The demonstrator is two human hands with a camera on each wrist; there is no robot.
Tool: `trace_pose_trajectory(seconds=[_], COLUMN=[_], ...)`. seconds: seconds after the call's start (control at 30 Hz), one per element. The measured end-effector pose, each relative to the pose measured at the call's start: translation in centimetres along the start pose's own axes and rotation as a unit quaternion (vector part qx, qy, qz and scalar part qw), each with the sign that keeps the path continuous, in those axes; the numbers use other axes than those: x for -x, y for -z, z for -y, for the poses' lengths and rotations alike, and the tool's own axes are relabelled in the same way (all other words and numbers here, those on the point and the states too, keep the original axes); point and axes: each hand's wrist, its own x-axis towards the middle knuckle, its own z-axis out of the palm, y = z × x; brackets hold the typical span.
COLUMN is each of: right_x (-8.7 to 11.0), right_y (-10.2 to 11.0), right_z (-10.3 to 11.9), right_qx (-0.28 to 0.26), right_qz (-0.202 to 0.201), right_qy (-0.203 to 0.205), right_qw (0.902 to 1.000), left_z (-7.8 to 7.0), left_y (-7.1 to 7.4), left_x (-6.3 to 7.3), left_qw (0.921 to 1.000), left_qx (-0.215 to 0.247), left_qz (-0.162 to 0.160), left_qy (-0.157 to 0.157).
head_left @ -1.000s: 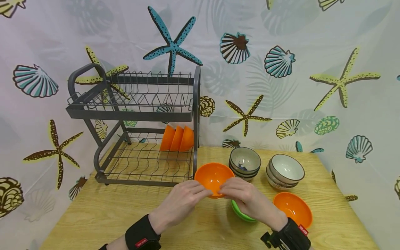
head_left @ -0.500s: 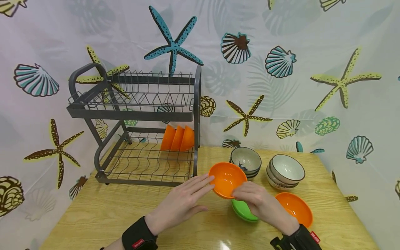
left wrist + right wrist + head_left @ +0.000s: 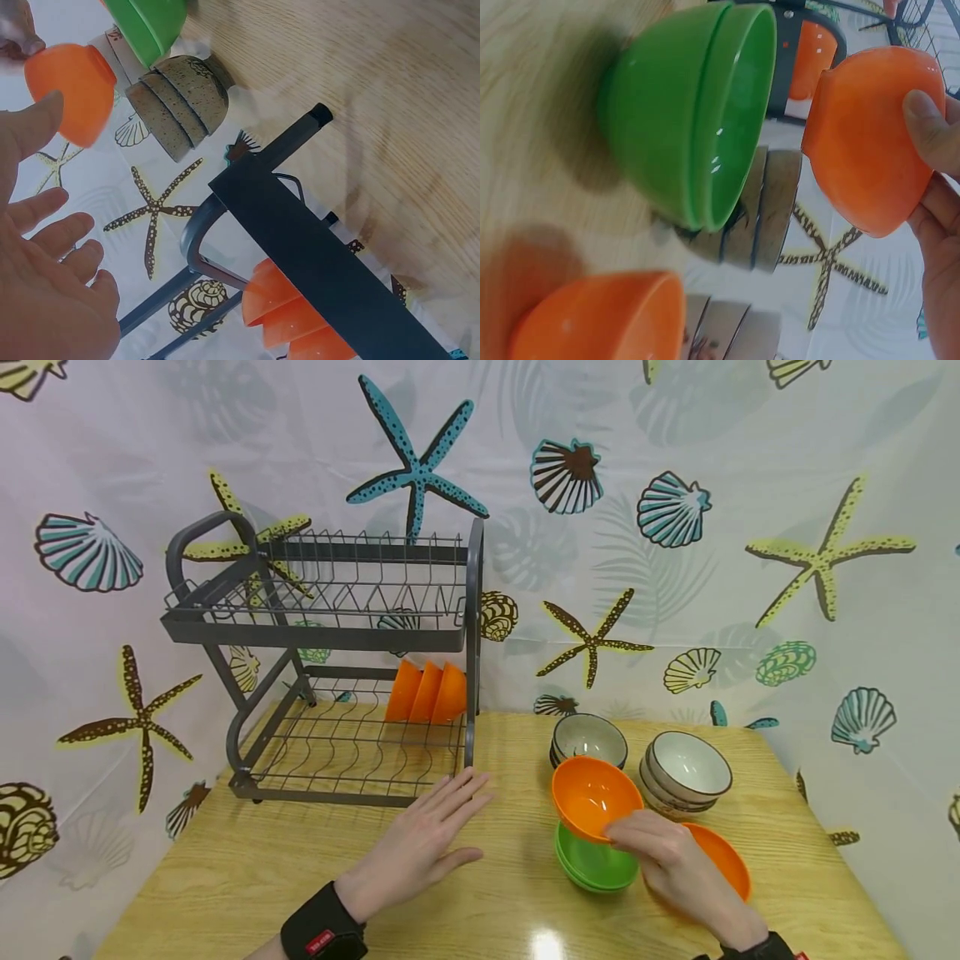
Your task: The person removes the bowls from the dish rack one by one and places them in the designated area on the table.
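An orange bowl (image 3: pixel 592 797) is pinched at its near right rim by my right hand (image 3: pixel 675 860), raised over the green bowls (image 3: pixel 600 864) in the head view. In the right wrist view the thumb presses on the orange bowl's (image 3: pixel 874 142) outside, with its foot facing the green bowls (image 3: pixel 682 120). My left hand (image 3: pixel 423 839) is held out with straight fingers before the rack, touching nothing. In the left wrist view the left hand (image 3: pixel 56 277) shows spread fingers. Another orange bowl (image 3: pixel 723 860) stands on the table, partly behind my right hand.
A two-tier dark dish rack (image 3: pixel 315 631) stands at the left. Several orange bowls (image 3: pixel 425 693) lean upright in its lower tier, right end. Two stacks of ceramic bowls, one grey-rimmed (image 3: pixel 588 737) and one white inside (image 3: pixel 688 768), stand behind the green bowls. A patterned curtain hangs behind.
The orange bowl has moved right, from beside the rack to above the green bowls. My left hand has let go of its rim and drawn back slightly left, fingers straightened.
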Motion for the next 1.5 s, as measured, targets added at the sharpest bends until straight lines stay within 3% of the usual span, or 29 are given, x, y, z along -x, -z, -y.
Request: trace_pose_trajectory(seconds=[0.6,0.9,1.27,1.5], right_x=[5.0,7.5,10.0,11.8], right_y=[2.1,3.2,3.6,3.1], right_z=[-0.7,-1.4,-1.6,-1.5], right_qx=[0.004,0.053,0.065,0.113], right_qz=[-0.061,-0.078,-0.071,-0.007], right_qy=[-0.048,-0.048,-0.093,-0.164], right_qw=[0.9969,0.9944,0.9910,0.9799], left_z=[1.4,1.7,1.9,2.1], left_y=[0.0,0.1,-0.1,-0.2], left_x=[1.4,1.8,2.1,2.3], left_qw=[0.9981,0.9980,0.9970,0.9977], left_qx=[0.037,0.020,0.022,0.019], left_qz=[0.006,0.005,0.010,0.001], left_qy=[0.049,0.060,0.074,0.066])
